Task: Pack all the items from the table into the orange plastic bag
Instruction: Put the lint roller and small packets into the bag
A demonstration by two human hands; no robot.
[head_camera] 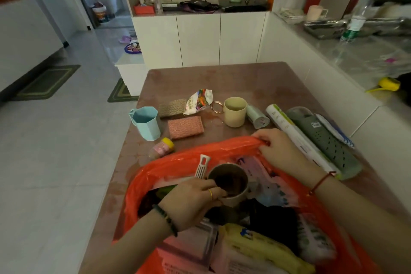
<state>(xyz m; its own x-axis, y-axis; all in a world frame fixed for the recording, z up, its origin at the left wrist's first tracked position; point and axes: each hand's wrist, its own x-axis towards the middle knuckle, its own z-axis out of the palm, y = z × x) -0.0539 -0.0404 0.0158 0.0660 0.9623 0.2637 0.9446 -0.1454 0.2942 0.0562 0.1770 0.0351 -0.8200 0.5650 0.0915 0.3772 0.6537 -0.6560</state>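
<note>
Now left fingers (209, 187) curled round cup (235, 182), right fingers (263, 139) pinching orange bag (189, 162)

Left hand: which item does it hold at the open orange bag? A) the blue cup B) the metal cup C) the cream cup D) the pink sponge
B: the left hand grips the rim of the metal cup over the mouth of the orange plastic bag, while the blue cup and pink sponge sit untouched on the table.
</note>
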